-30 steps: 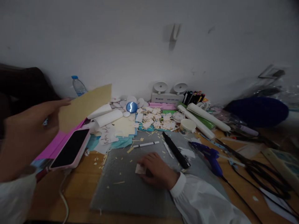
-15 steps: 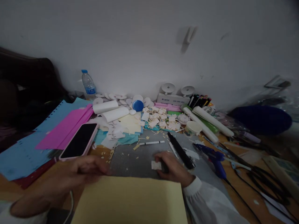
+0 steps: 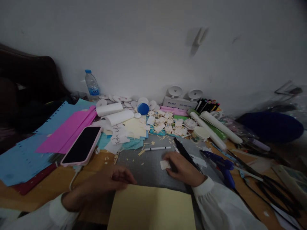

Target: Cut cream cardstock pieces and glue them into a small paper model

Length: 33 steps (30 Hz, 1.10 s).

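Observation:
My right hand is closed over the grey mat, with a small white square piece held at its fingertips. A folded sheet of pale yellow paper lies in front of me, a faint crease running down it. At its upper left corner is my left hand, a little blurred, fingers loosely bent and thumb apart. Whether it touches the paper I cannot tell. A thin white stick with black bands lies beyond my right hand. Partly behind that hand is a black pen-shaped tool.
A pile of small cream pieces lies at the back. To the left are a phone, pink paper and blue sheets. A blue glue gun with its cable lies right. A water bottle stands by the wall.
My left hand has moved right along with the yellow paper's left edge, and the paper now looks narrower. My right hand still holds the white piece. The view has shifted slightly.

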Each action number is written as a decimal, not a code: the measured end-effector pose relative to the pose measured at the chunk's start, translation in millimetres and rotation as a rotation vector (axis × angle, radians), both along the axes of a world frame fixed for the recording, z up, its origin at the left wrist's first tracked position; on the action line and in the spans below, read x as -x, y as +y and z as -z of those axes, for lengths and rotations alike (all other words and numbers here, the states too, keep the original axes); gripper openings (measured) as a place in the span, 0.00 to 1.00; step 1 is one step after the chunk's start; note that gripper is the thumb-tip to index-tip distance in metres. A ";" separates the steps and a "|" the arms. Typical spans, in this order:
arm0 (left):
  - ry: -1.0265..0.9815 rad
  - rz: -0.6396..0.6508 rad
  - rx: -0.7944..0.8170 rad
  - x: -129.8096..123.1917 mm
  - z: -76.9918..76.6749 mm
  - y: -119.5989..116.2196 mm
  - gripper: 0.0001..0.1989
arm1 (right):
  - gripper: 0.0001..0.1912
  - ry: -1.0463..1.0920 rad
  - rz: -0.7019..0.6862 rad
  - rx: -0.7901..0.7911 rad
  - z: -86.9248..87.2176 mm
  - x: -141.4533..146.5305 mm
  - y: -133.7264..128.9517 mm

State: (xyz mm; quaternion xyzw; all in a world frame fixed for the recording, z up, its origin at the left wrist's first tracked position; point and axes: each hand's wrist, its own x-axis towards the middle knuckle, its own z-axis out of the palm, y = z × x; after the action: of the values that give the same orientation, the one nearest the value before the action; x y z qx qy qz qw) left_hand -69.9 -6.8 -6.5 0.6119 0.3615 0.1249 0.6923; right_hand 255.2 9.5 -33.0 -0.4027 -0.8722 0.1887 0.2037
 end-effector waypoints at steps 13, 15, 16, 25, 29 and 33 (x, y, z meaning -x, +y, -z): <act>0.024 -0.043 -0.071 2.5 20.0 6.0 0.11 | 0.20 -0.008 -0.109 0.011 -2.5 12.8 13.7; 0.022 -0.055 -0.060 2.6 23.1 5.9 0.11 | 0.16 0.014 -0.084 -0.016 -2.9 15.3 23.4; 0.024 -0.058 -0.054 2.4 23.3 5.7 0.11 | 0.15 0.026 -0.056 -0.033 -3.4 16.2 29.2; 0.051 -0.059 -0.094 2.6 19.6 3.5 0.11 | 0.17 0.070 0.244 -0.290 -36.1 -10.8 26.0; 0.058 -0.101 -0.133 1.2 15.9 4.5 0.11 | 0.12 0.075 0.411 -0.389 -41.5 -43.5 -10.0; 0.083 -0.210 -0.165 -12.6 2.0 6.2 0.10 | 0.07 0.032 0.469 -0.343 -28.0 -63.5 -25.9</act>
State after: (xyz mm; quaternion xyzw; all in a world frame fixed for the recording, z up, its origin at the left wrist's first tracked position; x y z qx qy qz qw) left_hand -57.3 -0.6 -8.5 0.6302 0.4405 0.2005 0.6071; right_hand 318.7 -16.4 -5.0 -0.5499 -0.7712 -0.0072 0.3206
